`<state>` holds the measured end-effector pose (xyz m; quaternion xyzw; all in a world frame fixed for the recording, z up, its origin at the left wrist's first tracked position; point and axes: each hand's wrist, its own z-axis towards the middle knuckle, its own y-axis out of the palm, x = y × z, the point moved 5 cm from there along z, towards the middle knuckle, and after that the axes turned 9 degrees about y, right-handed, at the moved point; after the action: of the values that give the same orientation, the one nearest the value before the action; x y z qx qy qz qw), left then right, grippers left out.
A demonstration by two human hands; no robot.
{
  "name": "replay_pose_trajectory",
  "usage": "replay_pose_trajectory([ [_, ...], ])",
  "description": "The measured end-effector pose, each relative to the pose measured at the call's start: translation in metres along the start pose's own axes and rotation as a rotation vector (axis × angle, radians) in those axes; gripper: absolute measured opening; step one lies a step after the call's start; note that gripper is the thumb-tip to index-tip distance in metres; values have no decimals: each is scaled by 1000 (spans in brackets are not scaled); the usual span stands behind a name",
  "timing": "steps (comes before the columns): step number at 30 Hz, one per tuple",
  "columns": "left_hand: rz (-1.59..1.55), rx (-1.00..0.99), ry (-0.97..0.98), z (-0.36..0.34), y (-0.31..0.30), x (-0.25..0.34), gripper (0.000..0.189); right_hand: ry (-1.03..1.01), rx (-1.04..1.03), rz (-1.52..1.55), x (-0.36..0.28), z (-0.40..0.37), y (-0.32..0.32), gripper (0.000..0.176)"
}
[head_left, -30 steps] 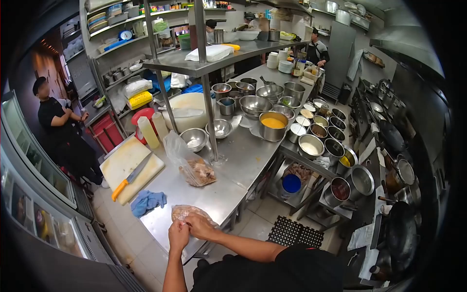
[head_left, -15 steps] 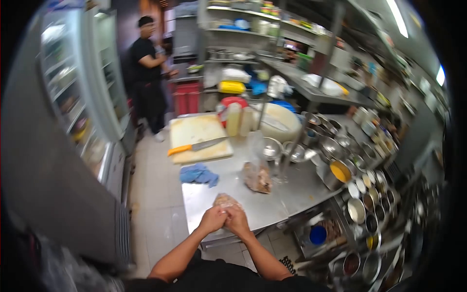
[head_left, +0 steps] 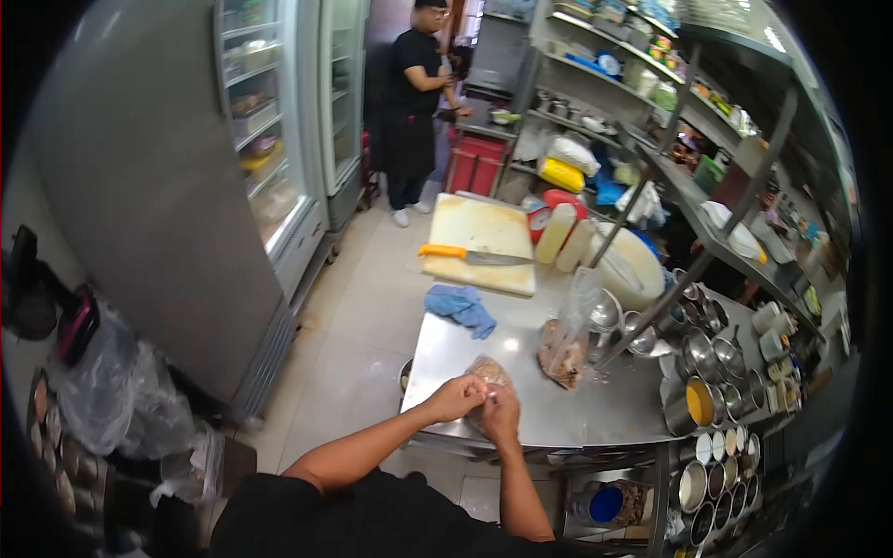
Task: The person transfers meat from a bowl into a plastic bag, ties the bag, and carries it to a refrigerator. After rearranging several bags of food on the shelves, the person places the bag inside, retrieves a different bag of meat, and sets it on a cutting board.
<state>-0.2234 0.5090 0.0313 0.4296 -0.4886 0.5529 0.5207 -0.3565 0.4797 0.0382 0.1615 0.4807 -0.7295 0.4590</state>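
A small clear plastic bag (head_left: 488, 369) with pale brownish food inside rests at the front of the steel table (head_left: 437, 363). My left hand (head_left: 455, 400) pinches the gathered neck of this bag. Close beside it, my right hand (head_left: 501, 415) is closed on the same neck, fingertips nearly touching the left ones. To the right stands a larger clear bag (head_left: 564, 349) holding brown pieces, its loose top upright. Beyond my hands lies a crumpled blue cloth (head_left: 461, 309). An orange-handled knife (head_left: 476, 256) lies across a white cutting board (head_left: 484, 228).
Bottles (head_left: 555, 232) and a large white tub (head_left: 628, 267) stand behind the board. Metal bowls (head_left: 699, 353) and sauce containers (head_left: 693, 485) crowd the right side. A glass-door fridge (head_left: 270, 130) lines the left. A person in black (head_left: 414, 102) stands at the back.
My view has swung left, so the table and hands appear further right. Both hands stay on the small bag's neck. The larger bag, cloth and knife keep their places.
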Motion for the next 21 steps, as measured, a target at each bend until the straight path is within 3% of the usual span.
replay_pose_trajectory([
  [1, -126, 40, -18, -8, -3, 0, 14, 195, -84, 141, 9, 1, -4, 13],
  [2, -55, 70, -20, -15, -11, -4, 20, 396, -177, 278, 19, 0, -6, 16],
  [5, -119, 219, -86, -41, -39, -40, 26, 415, -100, 441, 8, -2, -33, 22],
  [7, -131, 248, -93, -65, -60, -39, 33, 746, -150, 928, 8, -8, -34, 25],
  [10, -383, 96, -391, -108, -71, -28, 52, 761, -227, 942, -39, -15, -38, 25],
  [13, -749, 49, -430, -133, -75, -34, 75, 733, -312, 1056, -65, -17, -11, 23],
  [17, -1024, 43, -378, -146, -106, -17, 84, 743, -487, 1129, -110, -19, 53, 20],
  [19, -1368, -35, -144, -151, -130, -17, 92, 646, -696, 1033, -123, -26, 96, 17],
  [20, -1364, -118, -177, -155, -138, -11, 92, 545, -810, 885, -149, -28, 110, 19],
  [21, -1258, 61, -112, -163, -158, -1, 87, 453, -931, 724, -178, -25, 126, 21],
])
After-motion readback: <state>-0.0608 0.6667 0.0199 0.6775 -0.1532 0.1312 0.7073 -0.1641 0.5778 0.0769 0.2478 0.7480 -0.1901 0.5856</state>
